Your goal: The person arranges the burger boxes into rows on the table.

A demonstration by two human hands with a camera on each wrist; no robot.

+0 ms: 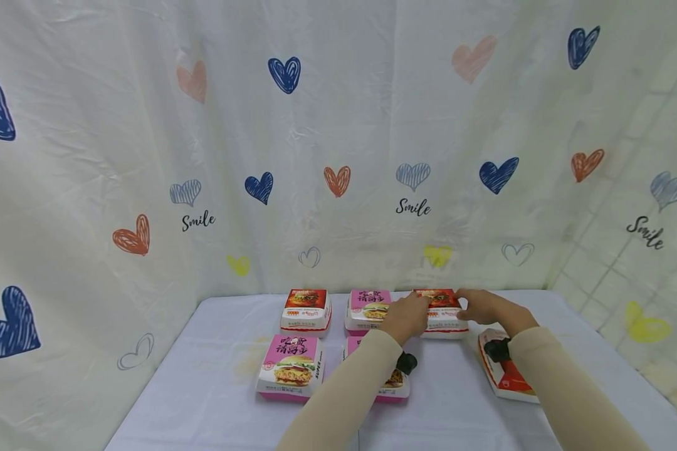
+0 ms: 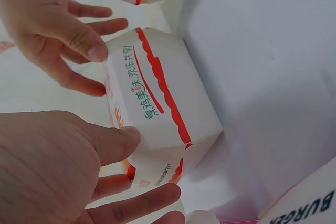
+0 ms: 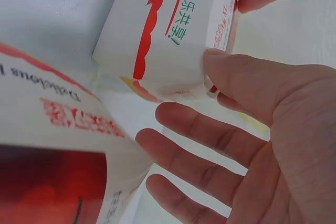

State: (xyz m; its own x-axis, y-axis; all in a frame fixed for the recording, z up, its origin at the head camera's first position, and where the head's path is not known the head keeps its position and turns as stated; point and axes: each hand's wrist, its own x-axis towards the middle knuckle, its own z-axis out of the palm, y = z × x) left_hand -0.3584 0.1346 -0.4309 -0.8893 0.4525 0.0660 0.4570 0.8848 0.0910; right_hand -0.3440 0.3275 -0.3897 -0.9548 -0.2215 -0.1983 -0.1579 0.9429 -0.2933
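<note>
A white burger box (image 1: 442, 321) with a red top panel stands in the back row on the table. At its left edge is my left hand (image 1: 407, 317), thumb against the box and other fingers stretched out along its side. My right hand (image 1: 491, 309) is at the opposite edge. In the right wrist view, its thumb touches the box's rim while several fingers extend straight beside it. Wavy red trim and green lettering show on the box's front (image 2: 157, 87) in the left wrist view.
To the left stand a red-topped burger box (image 1: 306, 311) and pink-topped boxes (image 1: 368, 308), (image 1: 291, 368); my left forearm partly covers another pink box (image 1: 392, 391). A tilted red-and-white box (image 1: 508, 369) lies under my right wrist. A heart-printed curtain (image 1: 361, 138) hangs behind the table.
</note>
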